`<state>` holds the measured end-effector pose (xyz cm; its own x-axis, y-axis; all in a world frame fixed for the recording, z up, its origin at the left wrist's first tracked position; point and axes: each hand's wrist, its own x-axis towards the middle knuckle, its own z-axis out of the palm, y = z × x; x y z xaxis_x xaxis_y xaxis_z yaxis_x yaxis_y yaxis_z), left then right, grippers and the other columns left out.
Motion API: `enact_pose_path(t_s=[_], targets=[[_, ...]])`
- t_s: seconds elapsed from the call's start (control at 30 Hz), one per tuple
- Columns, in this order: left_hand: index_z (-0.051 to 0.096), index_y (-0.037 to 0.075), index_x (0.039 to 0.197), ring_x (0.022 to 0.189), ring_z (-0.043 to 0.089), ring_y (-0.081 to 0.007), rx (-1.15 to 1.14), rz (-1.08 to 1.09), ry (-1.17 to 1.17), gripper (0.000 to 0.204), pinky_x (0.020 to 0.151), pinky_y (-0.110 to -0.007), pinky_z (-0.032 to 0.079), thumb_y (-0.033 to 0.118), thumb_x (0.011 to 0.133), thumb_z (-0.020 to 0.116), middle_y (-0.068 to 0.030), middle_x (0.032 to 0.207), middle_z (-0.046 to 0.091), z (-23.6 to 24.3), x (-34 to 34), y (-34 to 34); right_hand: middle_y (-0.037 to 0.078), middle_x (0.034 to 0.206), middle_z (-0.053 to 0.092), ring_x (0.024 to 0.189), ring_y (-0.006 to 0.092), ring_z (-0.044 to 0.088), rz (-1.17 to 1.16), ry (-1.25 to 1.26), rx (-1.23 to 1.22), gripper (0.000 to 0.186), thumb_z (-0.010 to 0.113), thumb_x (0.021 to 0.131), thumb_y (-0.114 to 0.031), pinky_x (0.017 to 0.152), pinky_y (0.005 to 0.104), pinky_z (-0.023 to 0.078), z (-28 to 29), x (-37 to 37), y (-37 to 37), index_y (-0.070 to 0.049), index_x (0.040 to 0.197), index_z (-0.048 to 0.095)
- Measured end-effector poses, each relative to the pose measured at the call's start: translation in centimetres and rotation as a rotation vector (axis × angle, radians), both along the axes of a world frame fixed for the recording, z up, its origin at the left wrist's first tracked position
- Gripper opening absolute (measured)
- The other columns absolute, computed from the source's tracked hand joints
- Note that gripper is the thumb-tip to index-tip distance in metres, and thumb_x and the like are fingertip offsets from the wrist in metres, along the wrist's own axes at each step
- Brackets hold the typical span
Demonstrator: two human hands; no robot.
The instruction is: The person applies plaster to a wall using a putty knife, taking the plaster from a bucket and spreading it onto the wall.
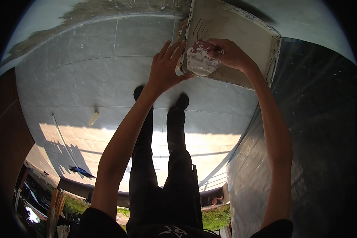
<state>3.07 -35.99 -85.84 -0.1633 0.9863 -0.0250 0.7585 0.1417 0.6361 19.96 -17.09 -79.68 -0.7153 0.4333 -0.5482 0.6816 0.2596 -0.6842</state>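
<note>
Left hand (166, 67) spread flat on the edge of a big tile (234, 35) (tilted up). Right hand (228, 53) pinching a white mortar lump (198, 61) against it.

Strong daylight; bright sunlit patch on near tiled floor (107, 139), far floor in shade. Railing shadows cross patch. Arms backlit, dark. Heavy fisheye bending, black vignette at corners. Focus sharp overall.
</note>
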Motion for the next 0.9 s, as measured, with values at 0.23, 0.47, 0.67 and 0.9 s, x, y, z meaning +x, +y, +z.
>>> enact_pose_path(t_s=[0.23,0.47,0.67,0.9], targets=[[0.026,0.016,0.158,0.149,0.027,-0.0337,0.005,-0.041,0.049,0.114,0.114,-0.053,0.032,0.043,0.067,0.088,-0.0065,0.158,0.033,1.9,-2.1,-0.3,0.013,0.112,0.069,0.098,0.0191,0.067,-0.442,0.108,-0.293,0.049,0.067,0.096,-0.020,0.082,0.0362,0.059,3.9,2.8,0.0,-0.003,0.139,0.054],[0.025,0.016,0.158,0.149,0.027,-0.0337,0.064,-0.021,0.108,0.106,0.114,-0.052,0.033,0.033,0.073,0.086,-0.0081,0.158,0.034,7.7,-3.9,0.0,0.010,0.110,0.069,0.094,0.0174,0.069,-0.775,0.302,-0.379,0.042,0.064,0.097,-0.012,0.079,0.0373,0.062,10.0,4.8,-0.3,-0.001,0.136,0.054],[0.028,0.014,0.157,0.149,0.027,-0.0350,0.124,0.025,0.089,0.094,0.113,-0.051,0.033,0.025,0.080,0.080,-0.0102,0.157,0.035,16.5,-3.7,1.3,0.009,0.111,0.068,0.091,0.0169,0.070,-0.886,0.560,-0.348,0.040,0.064,0.098,-0.012,0.077,0.0353,0.063,18.3,6.3,-0.3,0.001,0.134,0.054],[0.031,0.012,0.156,0.149,0.026,-0.0344,0.355,0.071,0.147,0.088,0.114,-0.050,0.032,0.021,0.082,0.078,-0.0096,0.156,0.036,30.8,-3.9,5.4,0.012,0.115,0.067,0.097,0.0193,0.071,-0.956,0.937,-0.324,0.038,0.059,0.099,-0.009,0.080,0.0352,0.065,32.1,6.9,0.2,0.004,0.134,0.050]])
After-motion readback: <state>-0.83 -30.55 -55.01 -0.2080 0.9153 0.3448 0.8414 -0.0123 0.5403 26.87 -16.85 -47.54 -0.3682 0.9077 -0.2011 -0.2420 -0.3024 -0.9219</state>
